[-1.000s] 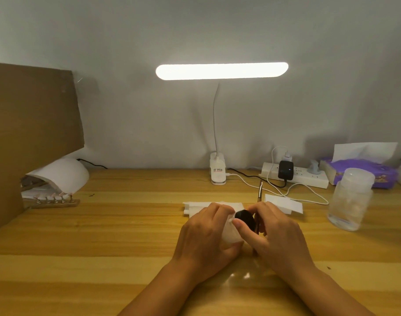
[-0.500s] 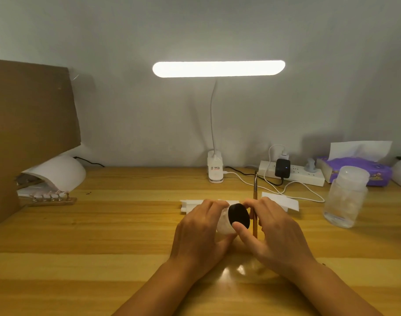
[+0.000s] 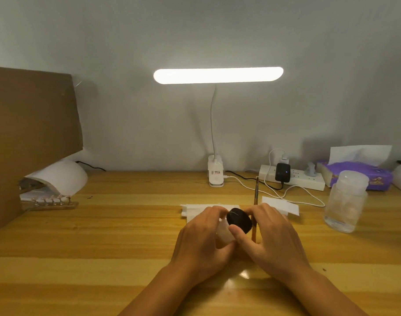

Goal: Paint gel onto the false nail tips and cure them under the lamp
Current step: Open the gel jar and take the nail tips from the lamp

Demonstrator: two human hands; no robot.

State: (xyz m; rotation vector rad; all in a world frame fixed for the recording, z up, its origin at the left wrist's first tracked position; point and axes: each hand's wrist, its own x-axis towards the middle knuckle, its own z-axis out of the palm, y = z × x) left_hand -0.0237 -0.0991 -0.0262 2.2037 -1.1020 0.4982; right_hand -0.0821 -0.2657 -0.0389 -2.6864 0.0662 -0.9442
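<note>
A small white gel jar [image 3: 224,232] with a black round lid [image 3: 239,220] is tilted above the desk. My left hand [image 3: 201,238] grips the jar body. My right hand [image 3: 272,236] pinches the black lid with thumb and fingers, and a thin brush [image 3: 255,197] stands up between its fingers. At the far left a strip of false nail tips [image 3: 52,201] lies at the mouth of a white curing lamp [image 3: 58,176].
White folded tissue [image 3: 195,209] lies behind my hands, a white card [image 3: 283,206] to the right. A clear plastic bottle [image 3: 345,201], purple tissue box [image 3: 356,174], power strip [image 3: 293,179] with cables, clip desk lamp [image 3: 216,174] and cardboard panel [image 3: 28,133] surround the desk.
The jar has tilted so the black lid faces up toward me, and my right fingers have shifted round the lid. The brush now stands more upright.
</note>
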